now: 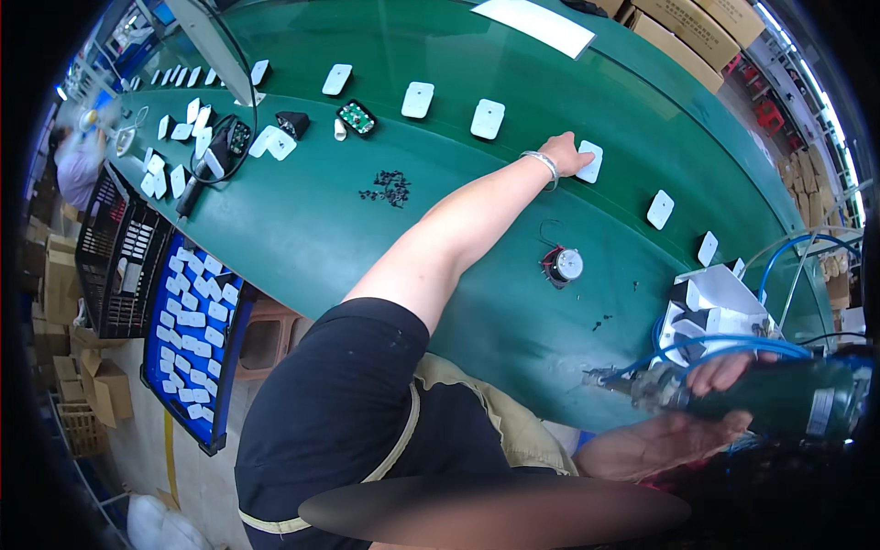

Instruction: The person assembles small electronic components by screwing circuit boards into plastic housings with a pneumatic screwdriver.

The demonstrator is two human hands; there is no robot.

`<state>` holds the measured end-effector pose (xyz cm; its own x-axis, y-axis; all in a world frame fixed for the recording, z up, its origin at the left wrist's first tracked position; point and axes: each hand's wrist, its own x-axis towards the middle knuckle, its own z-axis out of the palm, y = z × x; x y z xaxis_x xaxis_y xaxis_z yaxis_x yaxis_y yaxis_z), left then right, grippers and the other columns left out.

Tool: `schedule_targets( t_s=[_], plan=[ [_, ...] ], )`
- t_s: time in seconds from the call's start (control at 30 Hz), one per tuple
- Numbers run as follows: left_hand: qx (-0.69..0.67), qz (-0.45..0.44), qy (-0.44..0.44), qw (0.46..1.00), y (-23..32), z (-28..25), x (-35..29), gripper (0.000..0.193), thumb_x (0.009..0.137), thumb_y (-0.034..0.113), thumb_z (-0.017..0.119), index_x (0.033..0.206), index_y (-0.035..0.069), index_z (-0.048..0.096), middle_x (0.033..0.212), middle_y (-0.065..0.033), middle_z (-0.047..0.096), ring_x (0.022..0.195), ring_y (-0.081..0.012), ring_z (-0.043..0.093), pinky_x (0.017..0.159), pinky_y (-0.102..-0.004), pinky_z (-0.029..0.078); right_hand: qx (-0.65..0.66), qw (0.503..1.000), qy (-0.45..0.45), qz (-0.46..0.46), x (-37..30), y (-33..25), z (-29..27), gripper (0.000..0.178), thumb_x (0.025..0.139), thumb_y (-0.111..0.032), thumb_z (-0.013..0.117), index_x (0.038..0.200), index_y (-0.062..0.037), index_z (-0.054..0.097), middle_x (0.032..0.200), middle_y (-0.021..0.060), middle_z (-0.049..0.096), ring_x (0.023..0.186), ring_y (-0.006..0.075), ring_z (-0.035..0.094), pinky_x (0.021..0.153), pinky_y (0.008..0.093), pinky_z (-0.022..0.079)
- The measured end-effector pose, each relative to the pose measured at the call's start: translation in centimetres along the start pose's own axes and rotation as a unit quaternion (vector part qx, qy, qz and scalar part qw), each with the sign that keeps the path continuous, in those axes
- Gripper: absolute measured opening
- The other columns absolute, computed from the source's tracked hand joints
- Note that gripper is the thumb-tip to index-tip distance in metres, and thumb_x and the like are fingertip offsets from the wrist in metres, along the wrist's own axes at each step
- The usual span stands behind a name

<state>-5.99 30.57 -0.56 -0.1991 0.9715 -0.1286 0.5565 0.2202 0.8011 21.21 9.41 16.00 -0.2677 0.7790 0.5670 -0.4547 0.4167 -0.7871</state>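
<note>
My left arm stretches across the green workbench, and my left hand (pixel 561 156) closes on the left edge of a white rounded case (pixel 592 162) on the far strip. More white cases, such as one (pixel 488 119) to the left and one (pixel 660 210) to the right, stand in a spaced row along that strip. At the lower right, my right hand (pixel 678 435) wraps round a dark green power screwdriver (pixel 793 399) whose tip points left. Motion blurs that hand and tool. Nearer me sits a small round silver-topped device (pixel 565 266) with thin wires.
Small black screws (pixel 390 188) lie heaped mid-bench. An opened case with a circuit board (pixel 356 119) is behind them. A white metal fixture (pixel 715 307) with blue hoses stands right. A blue tray (pixel 188 339) of white parts and a black crate (pixel 119 257) are at left.
</note>
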Motion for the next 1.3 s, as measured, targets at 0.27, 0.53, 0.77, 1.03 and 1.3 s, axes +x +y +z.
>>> schedule_targets(
  t_s=[0.27,0.53,0.77,1.03,1.3],
  plan=[
    [0.001,0.02,0.013,1.0,-0.6,2.2,3.2,0.048,0.072,0.03,0.062,0.112,0.004,0.055,0.104,-0.0151,0.059,0.094,-0.0278,0.057,0.083,-0.0321,0.045,-0.024,0.995,0.097,-0.029,-1.0,1.4,-0.7,0.084,0.067,-0.047,0.07,0.122,0.0002,0.028,0.071,0.0078,0.049,0.051,0.0158,0.048,0.048,0.0257,0.041],
    [-0.034,0.124,0.126,0.984,-1.1,2.2,-0.6,0.037,0.069,0.027,0.062,0.097,0.003,0.057,0.095,-0.0169,0.06,0.087,-0.0311,0.057,0.077,-0.0362,0.046,0.011,1.0,-0.016,0.013,1.2,1.3,-0.8,0.078,0.07,-0.045,0.068,0.122,-0.0031,0.027,0.077,0.0066,0.048,0.057,0.0144,0.049,0.051,0.0248,0.039],
    [-0.325,0.01,-0.168,0.931,-2.7,-4.1,-17.7,0.038,0.083,0.018,0.056,0.118,0.006,0.049,0.096,-0.0051,0.058,0.082,-0.013,0.059,0.065,-0.0281,0.052,0.048,0.998,-0.016,-0.021,1.9,2.3,1.4,0.069,0.072,-0.04,0.067,0.115,0.0002,0.032,0.079,0.0054,0.043,0.064,0.0128,0.044,0.059,0.023,0.036],
    [-0.363,-0.05,-0.213,0.906,-5.0,-2.0,-29.0,0.031,0.081,0.014,0.061,0.11,0.009,0.055,0.089,-0.0015,0.06,0.071,-0.007,0.058,0.054,-0.0209,0.049,0.119,0.99,-0.071,0.02,2.0,2.2,4.6,0.064,0.073,-0.037,0.068,0.116,-0.0035,0.034,0.084,0.0052,0.047,0.067,0.012,0.046,0.061,0.0253,0.034],
    [-0.392,-0.085,-0.264,0.877,-3.9,-1.4,-29.3,0.03,0.08,0.015,0.061,0.108,0.006,0.056,0.085,-0.0026,0.061,0.065,-0.006,0.057,0.049,-0.0203,0.048,0.12,0.987,-0.109,0.017,2.2,2.4,5.4,0.067,0.072,-0.038,0.068,0.118,-0.0051,0.032,0.085,0.0052,0.05,0.068,0.0135,0.051,0.062,0.0262,0.04]
  ],
)
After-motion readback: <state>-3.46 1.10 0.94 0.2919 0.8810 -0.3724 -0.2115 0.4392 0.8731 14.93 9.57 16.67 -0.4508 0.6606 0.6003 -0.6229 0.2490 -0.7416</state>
